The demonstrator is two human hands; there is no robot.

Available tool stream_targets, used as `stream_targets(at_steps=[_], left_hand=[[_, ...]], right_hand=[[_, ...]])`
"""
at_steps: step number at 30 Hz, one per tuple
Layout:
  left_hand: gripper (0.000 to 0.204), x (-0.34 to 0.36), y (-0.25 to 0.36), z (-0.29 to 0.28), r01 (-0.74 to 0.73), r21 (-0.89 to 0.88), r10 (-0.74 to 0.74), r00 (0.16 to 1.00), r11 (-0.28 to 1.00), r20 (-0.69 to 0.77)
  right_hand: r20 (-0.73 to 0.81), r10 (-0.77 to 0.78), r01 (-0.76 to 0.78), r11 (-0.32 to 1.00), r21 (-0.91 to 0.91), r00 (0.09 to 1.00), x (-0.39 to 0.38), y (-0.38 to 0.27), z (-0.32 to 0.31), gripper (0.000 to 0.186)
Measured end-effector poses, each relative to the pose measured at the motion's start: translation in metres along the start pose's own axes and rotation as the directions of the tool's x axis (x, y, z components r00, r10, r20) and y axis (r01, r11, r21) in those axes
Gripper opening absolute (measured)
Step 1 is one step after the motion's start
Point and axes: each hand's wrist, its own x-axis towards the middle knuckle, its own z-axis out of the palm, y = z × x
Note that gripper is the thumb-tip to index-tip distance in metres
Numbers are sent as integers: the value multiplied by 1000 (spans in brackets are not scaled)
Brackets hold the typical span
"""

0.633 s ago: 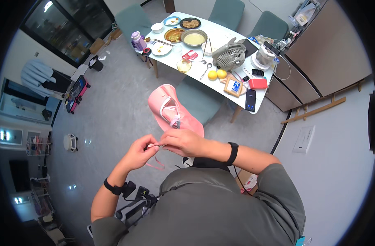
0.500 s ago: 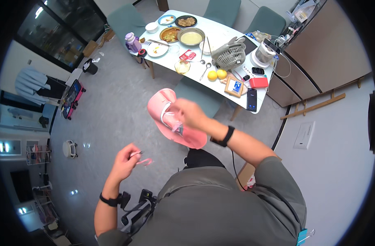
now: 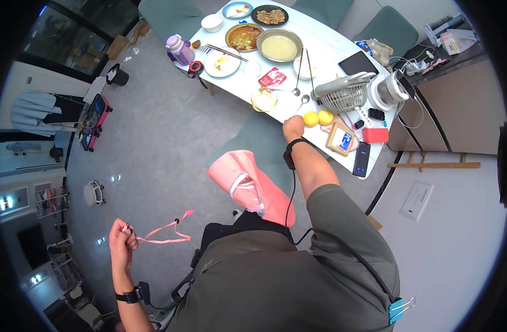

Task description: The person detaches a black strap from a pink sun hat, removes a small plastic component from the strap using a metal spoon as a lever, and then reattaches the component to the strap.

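My left hand [image 3: 122, 239] is closed on a pink strap [image 3: 162, 239] with small black fittings, which dangles to the right. My right hand [image 3: 293, 126] reaches to the near edge of the white table [image 3: 231, 87], left of two lemons [image 3: 318, 118]; its fingers are curled, and what they hold, if anything, is hidden. A pink sun hat [image 3: 273, 193] with a white inner band lies in front of my body over the green chair [image 3: 253, 135]. Near my right hand are a metal spoon [image 3: 304, 99], a small glass bowl [image 3: 264, 99] and a wooden frame [image 3: 340, 139].
The table holds plates [image 3: 221, 62], pans [image 3: 279, 45], a purple bottle [image 3: 181, 51], a grey plastic basket [image 3: 342, 94], a phone [image 3: 361, 159] and cables. At left stand an open pink suitcase [image 3: 95, 122] and a round stool [image 3: 94, 193]; a white wall [image 3: 447, 243] is at right.
My right hand has left the strap and stretched forward to the table edge. My left hand moved down and leftward with the strap. The table sits closer in view.
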Motion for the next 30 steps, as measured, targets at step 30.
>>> stream_targets(at_steps=[30], left_hand=[[13,251,176,-1,-292,-201,341,591,935,731]], right_hand=[[-268,-501,563,656,502,823,-284,-173,-281,11]])
